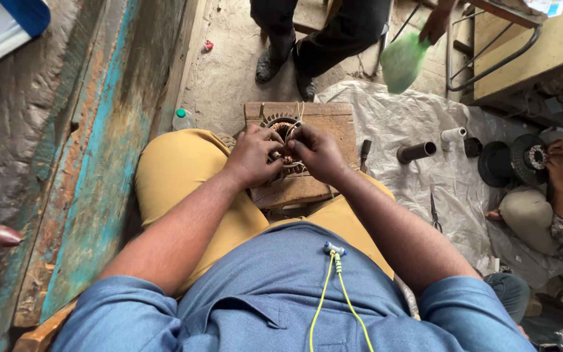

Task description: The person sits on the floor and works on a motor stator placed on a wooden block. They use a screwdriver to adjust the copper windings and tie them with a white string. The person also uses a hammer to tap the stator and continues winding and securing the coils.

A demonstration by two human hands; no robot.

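Shirt: a blue shirt [275, 293] fills the near edge, with a yellow-green cord [333, 293] hanging down its front.
Legs: tan trousers [183, 169] over bent knees, which flank a worn wooden block [327, 120] serving as the surface.
Left hand: the left hand [252, 156] rests on the near left side of the motor stator [286, 140], fingers [269, 138] curled and pinched in at the copper windings; whether they grip a wire is too small to tell.
Right hand: the right hand [317, 151] covers the stator's right side, fingers [296, 135] bent tight and meeting the left hand's over the core; what they hold is hidden.
Stator: round, with a metal ring and copper coil, lying on the wooden block between the knees, partly hidden by both hands.
Left side: a weathered wall [92, 143] with teal and rust patches; a small bottle with a green cap [181, 119] stands at its foot.
Right side: a crumpled pale sheet [425, 124] on the floor carries a dark pipe piece [416, 152], a white pipe piece [453, 135] and scissors [435, 215].
Far right: another person's hands [558, 160] work at a second round stator [528, 158].
Far: a standing person's dark shoes [284, 68], with a green bag [402, 60] hanging from their hand.
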